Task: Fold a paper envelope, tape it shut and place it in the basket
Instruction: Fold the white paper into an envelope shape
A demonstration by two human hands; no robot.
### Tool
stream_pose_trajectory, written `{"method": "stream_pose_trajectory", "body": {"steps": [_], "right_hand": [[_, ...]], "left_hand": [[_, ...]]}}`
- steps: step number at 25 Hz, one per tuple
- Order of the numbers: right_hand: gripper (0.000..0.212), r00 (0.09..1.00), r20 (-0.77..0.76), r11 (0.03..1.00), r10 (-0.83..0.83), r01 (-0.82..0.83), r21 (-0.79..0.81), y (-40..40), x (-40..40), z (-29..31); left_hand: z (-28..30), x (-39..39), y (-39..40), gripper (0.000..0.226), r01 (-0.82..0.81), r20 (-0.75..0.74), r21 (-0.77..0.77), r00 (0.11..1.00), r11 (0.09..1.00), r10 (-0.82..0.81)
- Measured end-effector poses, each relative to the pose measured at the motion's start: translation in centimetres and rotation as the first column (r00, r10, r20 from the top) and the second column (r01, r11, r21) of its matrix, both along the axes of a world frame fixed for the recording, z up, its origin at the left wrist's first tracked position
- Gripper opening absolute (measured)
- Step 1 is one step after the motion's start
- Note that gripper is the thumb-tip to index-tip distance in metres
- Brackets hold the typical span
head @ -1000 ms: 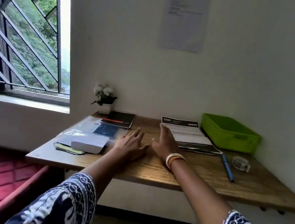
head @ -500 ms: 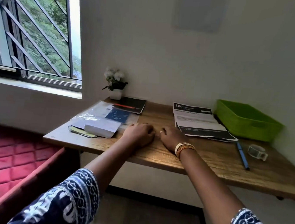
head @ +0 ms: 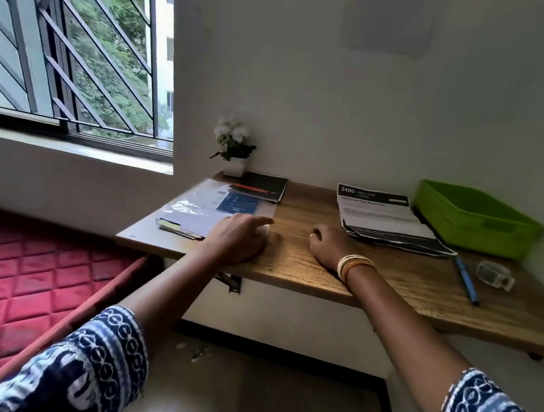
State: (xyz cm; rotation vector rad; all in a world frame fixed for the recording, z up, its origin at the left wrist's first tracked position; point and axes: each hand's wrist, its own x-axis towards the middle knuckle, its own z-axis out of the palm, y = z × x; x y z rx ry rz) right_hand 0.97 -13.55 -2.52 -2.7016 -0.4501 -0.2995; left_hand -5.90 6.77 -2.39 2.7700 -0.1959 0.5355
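We are resting both hands on the wooden desk [head: 294,269] near its front edge: left hand [head: 238,239] loosely curled, pinching nothing, beside the plastic sleeve [head: 195,209]; right hand [head: 332,246] curled, empty. Bare wood is lying between them. The printed paper [head: 384,218] is sitting beside the green basket [head: 475,222], tape [head: 493,274] and pen [head: 465,278] nearer the right edge.

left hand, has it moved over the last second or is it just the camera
Yes. The left hand has slid left along the desk, from beside the right hand onto the clear plastic sleeve.
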Motion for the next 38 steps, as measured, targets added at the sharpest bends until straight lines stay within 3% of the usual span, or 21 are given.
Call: {"method": "stream_pose_trajectory", "body": {"steps": [4,8,11,13,15,18,22,27,30,35,38], "right_hand": [[0.03,0.998,0.052,0.999,0.021,-0.022,0.027,0.1,-0.4,0.2],[0.035,0.928,0.338,0.987,-0.157,0.16,0.02,-1.2,0.5,2.0],[0.047,0.929,0.134,0.939,-0.344,0.343,0.033,-4.0,2.3,3.6],[0.056,0.94,-0.046,0.935,-0.339,0.342,0.096,-5.4,3.0,3.5],[0.061,0.946,-0.109,0.942,-0.306,0.318,0.111,-6.0,3.3,2.8],[0.061,0.945,-0.049,0.938,-0.324,0.328,0.116,-6.2,3.7,1.5],[0.055,0.945,0.002,0.938,-0.326,0.323,0.124,-6.5,4.1,1.1],[0.028,0.929,0.093,0.931,-0.357,0.345,0.12,-6.7,4.3,1.2],[0.027,0.93,0.224,0.945,-0.29,0.242,0.22,-6.7,4.0,1.7],[0.03,0.963,0.268,0.936,-0.01,-0.086,0.342,-7.1,2.0,2.5],[0.034,0.966,0.249,0.901,0.066,-0.165,0.401,-8.3,1.1,2.8]], "left_hand": [[0.1,-0.1,0.0,0.037,-0.028,0.001,0.008,1.0,1.0,0.028],[0.8,0.1,-0.9,0.036,0.043,0.08,0.14,0.995,0.989,-0.055],[1.8,2.0,-3.4,0.037,0.094,-0.014,0.117,0.996,0.989,-0.093],[2.6,3.9,-5.3,0.041,0.128,-0.07,0.14,0.99,0.982,-0.119],[2.9,5.8,-7.0,0.046,0.134,-0.132,0.114,0.984,0.984,-0.119],[2.3,8.1,-8.0,0.045,0.074,-0.214,0.018,0.975,0.997,-0.068],[0.3,9.2,-7.8,0.036,0.058,-0.166,0.022,0.985,0.998,-0.053],[0.2,9.7,-7.7,0.035,0.062,-0.182,-0.016,0.981,0.998,-0.064],[0.4,9.3,-7.7,0.042,0.026,-0.152,-0.162,0.987,0.986,-0.051],[2.0,8.4,-6.4,0.049,-0.002,0.177,-0.483,0.979,0.876,0.099],[2.9,8.5,-4.6,0.059,-0.172,0.065,-0.631,0.96,0.756,0.272]]}}
